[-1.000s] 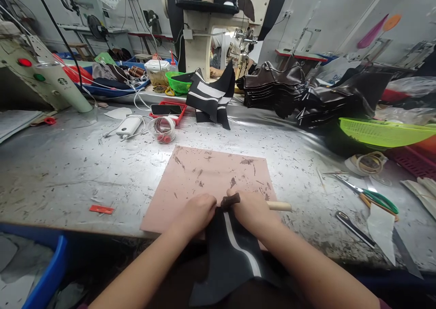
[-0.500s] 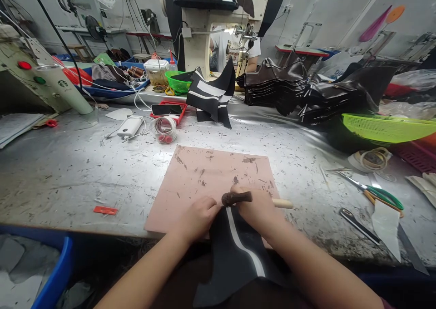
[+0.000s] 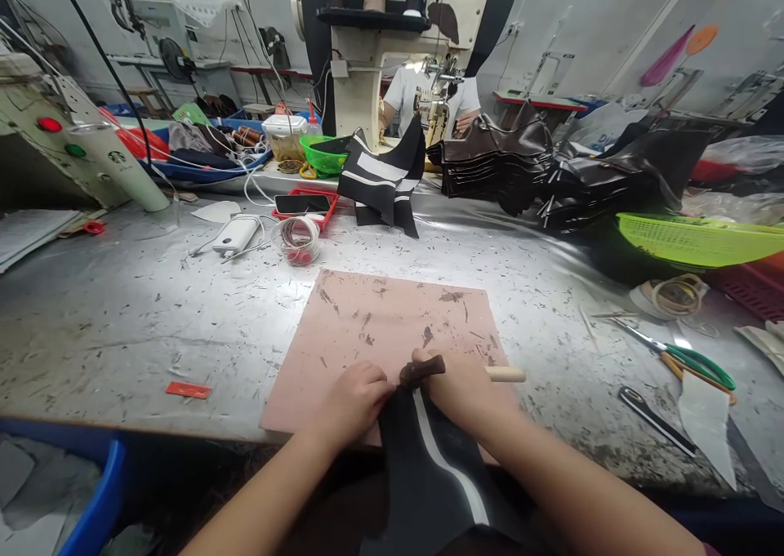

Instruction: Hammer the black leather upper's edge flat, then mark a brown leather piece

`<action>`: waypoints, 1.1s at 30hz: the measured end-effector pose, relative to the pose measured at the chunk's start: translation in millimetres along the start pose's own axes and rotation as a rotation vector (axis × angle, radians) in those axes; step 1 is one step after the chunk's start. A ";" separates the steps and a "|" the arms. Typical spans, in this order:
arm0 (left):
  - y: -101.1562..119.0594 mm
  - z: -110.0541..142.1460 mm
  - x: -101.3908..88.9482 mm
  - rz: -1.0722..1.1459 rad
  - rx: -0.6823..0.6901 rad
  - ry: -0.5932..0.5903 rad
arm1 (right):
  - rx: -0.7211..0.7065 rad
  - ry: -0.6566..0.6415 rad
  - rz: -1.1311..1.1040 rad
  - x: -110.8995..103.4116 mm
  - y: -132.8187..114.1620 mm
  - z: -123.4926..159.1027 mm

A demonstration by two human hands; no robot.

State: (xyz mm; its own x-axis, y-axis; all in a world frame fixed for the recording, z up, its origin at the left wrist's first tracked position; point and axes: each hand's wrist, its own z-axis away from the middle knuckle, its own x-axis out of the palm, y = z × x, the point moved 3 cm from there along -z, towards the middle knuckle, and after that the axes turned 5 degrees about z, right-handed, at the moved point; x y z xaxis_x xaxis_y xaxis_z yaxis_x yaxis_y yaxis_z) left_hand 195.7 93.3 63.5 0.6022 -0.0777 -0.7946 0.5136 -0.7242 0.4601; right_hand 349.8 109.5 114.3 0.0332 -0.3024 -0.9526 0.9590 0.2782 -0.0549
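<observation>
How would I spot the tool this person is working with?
Find the pink board on the grey workbench. At its near edge, the right hand grips a small hammer: dark head, pale wooden handle poking out rightward.

A board [image 3: 380, 327] lies on the desk [image 3: 122, 311], scissors [image 3: 679, 353] to its right. Behind it stands a sewing machine [image 3: 392, 42]. What appears to be a phone [image 3: 300, 203] lies behind-left.
</observation>
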 end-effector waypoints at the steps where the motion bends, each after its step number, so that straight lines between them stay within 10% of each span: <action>1: 0.3 0.6 0.6 0.002 0.012 -0.006 | -0.003 0.024 0.014 -1.5 -0.2 1.0; 33: 22.2 23.5 -9.1 -0.267 0.109 0.026 | -0.027 -0.033 0.050 -0.4 -12.8 -0.5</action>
State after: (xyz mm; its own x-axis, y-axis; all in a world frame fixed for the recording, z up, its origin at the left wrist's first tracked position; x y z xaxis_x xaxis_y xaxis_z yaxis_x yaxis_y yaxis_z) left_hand 187.3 61.8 71.6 0.4705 0.1428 -0.8708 0.5888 -0.7858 0.1893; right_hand 337.4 106.5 115.2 0.0905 -0.3172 -0.9440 0.9480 0.3179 -0.0159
